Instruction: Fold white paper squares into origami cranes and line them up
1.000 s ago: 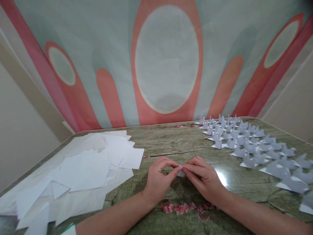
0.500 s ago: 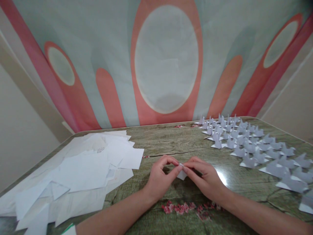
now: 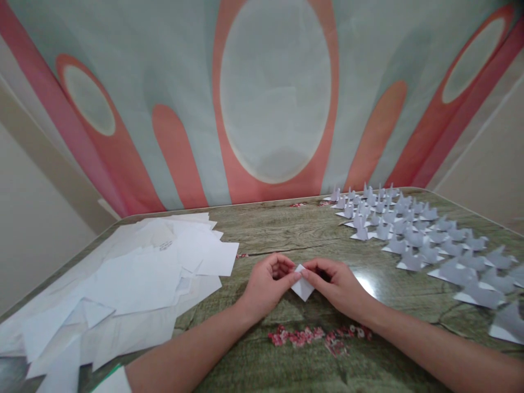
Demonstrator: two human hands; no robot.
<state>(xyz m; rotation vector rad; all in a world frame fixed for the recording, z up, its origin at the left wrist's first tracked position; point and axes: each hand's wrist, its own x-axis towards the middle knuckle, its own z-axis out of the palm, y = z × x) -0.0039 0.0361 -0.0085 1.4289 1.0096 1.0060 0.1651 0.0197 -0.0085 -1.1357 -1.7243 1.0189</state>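
Observation:
Between both hands is a small folded piece of white paper point(image 3: 303, 288), diamond-shaped, with its lower point toward me. My left hand point(image 3: 268, 285) pinches its left upper edge between thumb and fingers. On the other side, my right hand point(image 3: 333, 284) grips the right upper edge, thumb on the front face. The thumbs almost meet near the top of the paper, and the fingers behind it are partly hidden. Both hands are just above the wood-patterned tabletop point(image 3: 262, 355).
A spread heap of white paper sheets point(image 3: 135, 278) covers the left of the table. Several rows of folded white paper birds point(image 3: 413, 237) stand along the right side. Behind the table hangs a coral and grey-green patterned backdrop point(image 3: 274, 93). A white and green item point(image 3: 112, 380) lies by my left forearm.
The folded paper shows more of its front face now, as a fuller diamond. My fingers have shifted slightly along its upper edges. The whole view has tilted a little.

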